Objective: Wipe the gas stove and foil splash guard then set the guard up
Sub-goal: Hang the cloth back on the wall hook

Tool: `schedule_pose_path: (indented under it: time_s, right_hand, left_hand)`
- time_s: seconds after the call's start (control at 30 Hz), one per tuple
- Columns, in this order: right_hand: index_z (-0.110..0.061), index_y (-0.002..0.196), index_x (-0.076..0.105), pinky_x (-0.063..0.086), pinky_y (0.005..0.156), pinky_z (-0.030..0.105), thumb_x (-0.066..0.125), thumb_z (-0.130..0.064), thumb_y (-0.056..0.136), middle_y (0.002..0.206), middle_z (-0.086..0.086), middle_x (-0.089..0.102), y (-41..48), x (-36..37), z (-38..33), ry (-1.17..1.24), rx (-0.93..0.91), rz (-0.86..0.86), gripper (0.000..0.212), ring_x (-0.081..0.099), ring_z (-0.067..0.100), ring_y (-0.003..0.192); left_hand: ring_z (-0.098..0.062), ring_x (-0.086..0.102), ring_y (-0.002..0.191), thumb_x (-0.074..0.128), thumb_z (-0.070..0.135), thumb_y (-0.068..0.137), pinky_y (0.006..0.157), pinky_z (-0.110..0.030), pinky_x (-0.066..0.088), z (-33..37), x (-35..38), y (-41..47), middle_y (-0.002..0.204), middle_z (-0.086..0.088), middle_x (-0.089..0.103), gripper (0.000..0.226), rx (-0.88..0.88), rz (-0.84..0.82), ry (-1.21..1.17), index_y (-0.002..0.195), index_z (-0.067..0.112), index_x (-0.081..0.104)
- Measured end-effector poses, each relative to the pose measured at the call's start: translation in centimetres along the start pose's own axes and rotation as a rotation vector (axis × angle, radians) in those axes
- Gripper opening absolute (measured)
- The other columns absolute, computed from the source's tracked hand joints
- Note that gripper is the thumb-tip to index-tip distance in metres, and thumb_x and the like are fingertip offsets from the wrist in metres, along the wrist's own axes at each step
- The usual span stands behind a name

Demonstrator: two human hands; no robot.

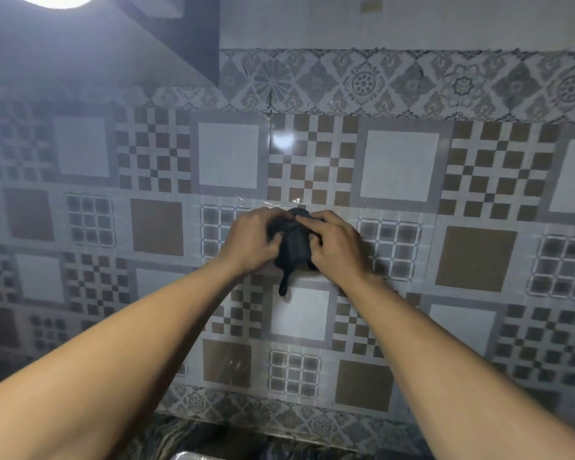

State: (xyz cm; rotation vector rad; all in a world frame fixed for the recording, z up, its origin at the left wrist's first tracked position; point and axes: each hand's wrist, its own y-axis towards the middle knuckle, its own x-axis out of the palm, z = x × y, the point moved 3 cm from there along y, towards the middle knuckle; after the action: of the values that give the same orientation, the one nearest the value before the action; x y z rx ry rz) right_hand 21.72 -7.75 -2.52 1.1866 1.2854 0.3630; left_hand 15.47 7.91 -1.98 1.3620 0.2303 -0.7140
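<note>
Cloth (294, 247) dark, bunched, mostly hidden btwn left hand (251, 239), right hand (337, 244)

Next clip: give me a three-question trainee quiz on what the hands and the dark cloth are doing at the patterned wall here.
1. True or false: only one hand touches the cloth.
2. Multiple choice: the cloth is A) lying on the counter, B) bunched between both hands in front of the wall, C) hanging from a hook.
3. Short answer: which part of the cloth hangs free, and where?

Key
1. False: the left hand and the right hand both grip it.
2. B.
3. A thin tail dangles below the hands, over a white square of the pattern.
</note>
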Motion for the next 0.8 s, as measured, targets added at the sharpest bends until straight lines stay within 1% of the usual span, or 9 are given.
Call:
schedule_pose_path:
  time_s: [0.07,0.2,0.3,0.37,0.43,0.53,0.63,0.73,0.8]
  right_hand:
    - [-0.02,0.129,0.065,0.044,0.091,0.023,0.056,-0.004,0.088,0.124,0.001,0.063,-0.1,-0.2,-0.1,0.011,0.017,-0.044,0.044,0.059,0.022,0.107]
    - [-0.019,0.131,0.063,0.038,0.098,0.021,0.055,-0.004,0.09,0.133,0.002,0.059,0.5,-1.3,-0.3,0.043,0.035,-0.15,0.045,0.055,0.022,0.117]
    - [-0.023,0.138,0.056,0.032,0.106,0.025,0.055,-0.003,0.09,0.143,0.003,0.05,0.8,-2.2,-0.5,0.031,0.055,-0.192,0.051,0.047,0.024,0.128]
    - [-0.024,0.142,0.051,0.029,0.112,0.03,0.055,-0.004,0.091,0.149,0.004,0.044,0.6,-2.5,-0.6,0.044,0.079,-0.209,0.055,0.041,0.025,0.135]
    - [-0.023,0.145,0.047,0.028,0.115,0.033,0.056,-0.005,0.091,0.151,0.006,0.042,0.2,-2.6,-0.5,0.057,0.091,-0.232,0.057,0.038,0.026,0.138]
    - [-0.023,0.147,0.044,0.029,0.116,0.037,0.057,-0.012,0.091,0.153,0.006,0.039,-0.1,-2.9,-0.5,0.04,0.116,-0.251,0.058,0.035,0.027,0.14]
    - [-0.021,0.148,0.042,0.033,0.115,0.042,0.058,-0.02,0.092,0.152,0.006,0.039,-0.3,-3.5,-0.9,0.014,0.139,-0.245,0.058,0.037,0.028,0.138]
    - [-0.017,0.148,0.041,0.038,0.111,0.041,0.057,-0.025,0.092,0.148,0.005,0.042,-0.8,-4.7,-2.2,-0.019,0.142,-0.272,0.058,0.042,0.026,0.134]
    - [-0.018,0.149,0.038,0.039,0.11,0.039,0.056,-0.028,0.093,0.148,0.005,0.043,-1.5,-5.8,-3.6,-0.056,0.154,-0.323,0.06,0.044,0.026,0.132]
  left_hand:
    - [-0.019,0.065,0.103,0.066,0.012,0.081,0.092,-0.028,0.05,0.1,-0.4,0.2,0.112,-0.002,0.072,0.038,-0.016,-0.047,-0.002,0.118,0.019,0.068]
    - [-0.023,0.062,0.103,0.067,0.015,0.079,0.09,-0.037,0.052,0.7,-1.1,0.3,0.11,-0.004,0.068,0.037,-0.036,-0.124,0.012,0.116,0.021,0.065]
    - [-0.024,0.058,0.097,0.068,0.016,0.078,0.082,-0.038,0.053,0.8,-1.7,0.0,0.107,-0.004,0.06,0.034,-0.099,-0.069,0.003,0.11,0.022,0.058]
    - [-0.022,0.057,0.098,0.07,0.017,0.078,0.08,-0.035,0.053,0.8,-1.9,-0.2,0.11,-0.003,0.056,0.038,-0.12,-0.053,-0.014,0.111,0.022,0.053]
    - [-0.02,0.056,0.101,0.073,0.02,0.078,0.084,-0.034,0.053,0.9,-1.9,-0.4,0.114,-0.003,0.055,0.043,-0.139,-0.079,-0.015,0.116,0.023,0.051]
    - [-0.02,0.056,0.105,0.073,0.026,0.079,0.091,-0.041,0.054,1.2,-2.2,-0.6,0.119,-0.004,0.056,0.047,-0.161,-0.089,0.011,0.121,0.022,0.051]
    - [-0.023,0.055,0.116,0.07,0.032,0.083,0.097,-0.041,0.05,1.8,-3.0,-1.0,0.131,-0.007,0.054,0.055,-0.184,-0.085,0.038,0.132,0.019,0.05]
    - [-0.027,0.051,0.126,0.065,0.039,0.086,0.103,-0.041,0.045,2.5,-4.2,-2.3,0.14,-0.009,0.052,0.062,-0.191,-0.114,0.108,0.141,0.016,0.047]
    - [-0.029,0.052,0.128,0.063,0.043,0.087,0.105,-0.043,0.045,3.1,-5.4,-3.6,0.141,-0.009,0.054,0.063,-0.201,-0.173,0.142,0.14,0.015,0.048]
